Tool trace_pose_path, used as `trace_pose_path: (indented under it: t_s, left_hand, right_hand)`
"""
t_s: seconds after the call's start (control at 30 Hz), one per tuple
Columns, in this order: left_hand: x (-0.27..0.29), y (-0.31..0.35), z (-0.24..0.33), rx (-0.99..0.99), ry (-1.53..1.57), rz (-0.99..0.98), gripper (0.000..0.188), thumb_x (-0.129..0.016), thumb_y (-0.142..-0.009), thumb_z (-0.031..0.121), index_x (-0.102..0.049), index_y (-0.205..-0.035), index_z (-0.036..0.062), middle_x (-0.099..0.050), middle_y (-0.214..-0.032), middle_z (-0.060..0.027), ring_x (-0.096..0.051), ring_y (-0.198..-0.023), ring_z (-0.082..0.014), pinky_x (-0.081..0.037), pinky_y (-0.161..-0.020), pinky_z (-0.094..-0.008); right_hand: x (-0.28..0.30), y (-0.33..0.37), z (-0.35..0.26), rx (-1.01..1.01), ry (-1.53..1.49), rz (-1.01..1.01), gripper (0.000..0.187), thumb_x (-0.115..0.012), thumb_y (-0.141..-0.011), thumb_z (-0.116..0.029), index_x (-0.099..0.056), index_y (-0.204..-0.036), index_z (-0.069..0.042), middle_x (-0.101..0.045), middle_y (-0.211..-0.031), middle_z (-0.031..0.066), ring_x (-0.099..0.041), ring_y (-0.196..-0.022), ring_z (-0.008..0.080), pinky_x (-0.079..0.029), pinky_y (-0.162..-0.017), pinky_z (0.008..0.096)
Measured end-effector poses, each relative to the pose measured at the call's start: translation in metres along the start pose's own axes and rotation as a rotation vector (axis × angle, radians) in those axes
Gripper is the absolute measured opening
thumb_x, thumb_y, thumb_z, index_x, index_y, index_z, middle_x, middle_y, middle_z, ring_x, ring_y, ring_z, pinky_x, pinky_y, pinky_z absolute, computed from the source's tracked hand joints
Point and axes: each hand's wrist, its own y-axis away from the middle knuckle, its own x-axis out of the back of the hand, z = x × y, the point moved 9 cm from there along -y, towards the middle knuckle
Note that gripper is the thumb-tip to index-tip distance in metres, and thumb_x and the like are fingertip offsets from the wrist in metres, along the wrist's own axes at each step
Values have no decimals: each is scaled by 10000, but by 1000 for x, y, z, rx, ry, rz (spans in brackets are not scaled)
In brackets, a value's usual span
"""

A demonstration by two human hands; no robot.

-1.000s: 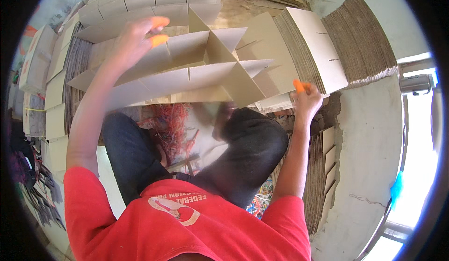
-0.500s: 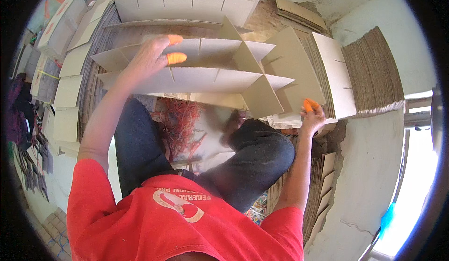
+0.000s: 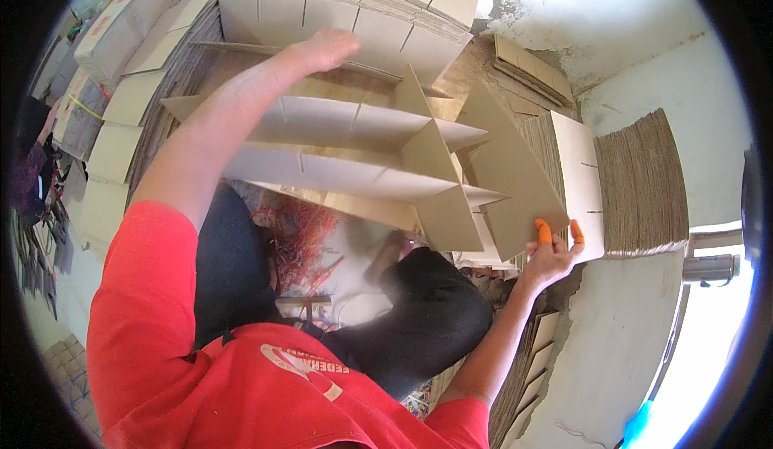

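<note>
Right hand point(image 3: 554, 257) first: I've got the near corner of a loose cardboard panel point(image 3: 509, 171) pinched between two fingers, both wearing orange finger covers point(image 3: 543, 230), one to each side of the edge. Pretty sure I'm holding it by the corner because that lets it stand on edge without my palm blocking its face (my read, anyway).

The panel is just right of a cardboard grid in front of me. Long strips point(image 3: 342, 169) run left to right on edge, and a cross panel point(image 3: 445, 191) cuts through them near their right ends, which is probably what keeps them all from flopping over. Strip ends poke out past it toward my loose panel; can't tell whether any slots have caught.

Left hand point(image 3: 328, 49) is stretched across the grid, up by the farthest strip, in front of a slotted stack point(image 3: 330, 16). Its fingertips are hidden, so no clue whether it's gripping anything or just hanging there.

On my right there's a pale stack point(image 3: 581, 187) right beside the pinching hand, likely parked there for easy reach, with a brown-edged pile point(image 3: 644, 187) next to it. Red stringy scraps point(image 3: 302, 240) lie between my legs.
</note>
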Motion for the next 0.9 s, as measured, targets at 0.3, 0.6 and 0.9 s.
trace_pose_path:
  t_s: [0.3,0.6,0.9]
  left_hand:
    - [-11,-93,-59,25,-22,205,255,-615,-816,88,-598,-1070,83,-642,-1021,-121,-587,-983,-308,-484,-809,-435]
    - [33,-48,-15,68,346,345,358,-667,-838,94,-617,-1193,85,-662,-1045,-142,-613,-965,-330,-499,-847,-416]
    - [135,88,49,52,476,419,340,-720,-818,140,-662,-1146,70,-676,-972,-127,-658,-872,-246,-515,-784,-345]
  right_hand:
    - [-7,8,13,-10,-26,-51,48,-652,-865,29,-660,-904,3,-618,-669,26,-415,-416,47,-298,-365,200]
    - [-8,-10,46,-66,-81,-23,139,-591,-946,-71,-707,-1000,-15,-631,-690,35,-567,-445,85,-432,-391,214]
    - [23,-15,26,36,-104,112,232,-538,-948,-148,-738,-1047,-87,-523,-514,-6,-451,-406,48,-347,-394,194]
